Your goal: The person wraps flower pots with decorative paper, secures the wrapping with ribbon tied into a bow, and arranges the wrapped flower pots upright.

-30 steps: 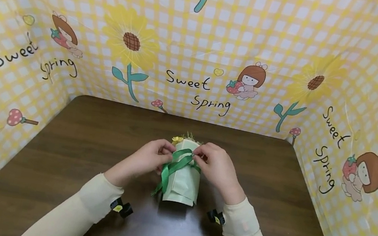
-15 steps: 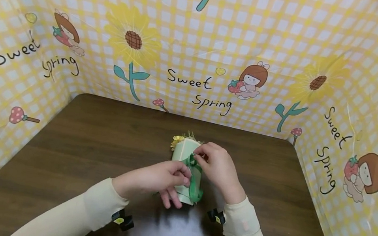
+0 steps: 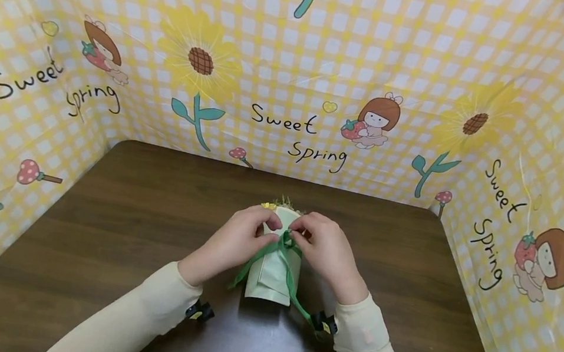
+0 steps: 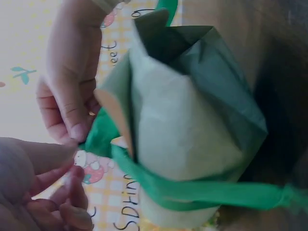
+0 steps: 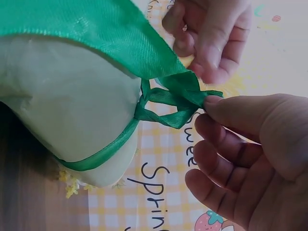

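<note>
A bouquet wrapped in pale green paper (image 3: 274,279) lies on the table, yellow flowers (image 3: 269,206) showing at its far end. Green ribbon (image 5: 101,156) circles the wrap, and one tail hangs toward the right wrist. Between thumb and forefinger my right hand (image 3: 326,252) pinches a small ribbon loop (image 5: 180,108) standing off the knot. Opposite it, my left hand (image 3: 238,239) has thumb and forefinger apart in the head view. Its thumb (image 4: 53,156) comes up to the ribbon's edge in the left wrist view; firm contact is unclear.
The dark wooden table (image 3: 106,248) is enclosed by a yellow checked cloth (image 3: 285,69) printed with flowers and lettering. Small black devices (image 3: 200,310) sit at both wrists; the ribbon tail reaches the right one.
My left hand crossed over the front of the wrap, then came back up to the left of the knot. A ribbon tail now hangs to the right. My right hand stays pinching near the knot.
</note>
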The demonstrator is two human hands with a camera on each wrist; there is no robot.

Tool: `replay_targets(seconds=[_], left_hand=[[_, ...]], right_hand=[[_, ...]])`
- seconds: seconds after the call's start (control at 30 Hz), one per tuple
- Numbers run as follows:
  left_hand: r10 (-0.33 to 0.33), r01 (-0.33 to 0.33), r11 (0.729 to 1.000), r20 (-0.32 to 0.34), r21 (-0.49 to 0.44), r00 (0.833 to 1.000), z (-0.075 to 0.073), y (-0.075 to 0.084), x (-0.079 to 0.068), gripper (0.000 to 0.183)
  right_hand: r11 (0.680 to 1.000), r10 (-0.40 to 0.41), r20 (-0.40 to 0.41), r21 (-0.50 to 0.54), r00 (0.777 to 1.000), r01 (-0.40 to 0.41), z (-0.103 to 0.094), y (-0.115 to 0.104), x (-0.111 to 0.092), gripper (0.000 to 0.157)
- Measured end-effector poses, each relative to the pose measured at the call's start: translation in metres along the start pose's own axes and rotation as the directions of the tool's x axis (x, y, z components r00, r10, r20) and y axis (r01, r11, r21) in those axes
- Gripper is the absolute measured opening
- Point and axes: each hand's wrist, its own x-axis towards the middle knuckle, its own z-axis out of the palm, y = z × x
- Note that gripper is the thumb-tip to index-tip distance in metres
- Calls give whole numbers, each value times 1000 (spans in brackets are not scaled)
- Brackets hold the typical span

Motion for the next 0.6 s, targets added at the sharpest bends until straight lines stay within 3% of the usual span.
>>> replay_targets(seconds=[0.27, 0.47, 0.6], left_hand=[[71, -72, 997, -129, -5, 989, 16, -3, 7, 15], [87, -90, 996, -161, -13, 983, 20, -7, 7, 6], [58, -64, 998, -155, -30, 986, 20, -7, 7, 2]], right_hand=[[996, -9, -27, 90, 1000, 11, 1, 0, 1, 10], [981, -23, -23, 191, 999, 27, 0, 3, 2, 11], [984, -17, 9, 178, 1000, 15, -5, 10, 0, 6]])
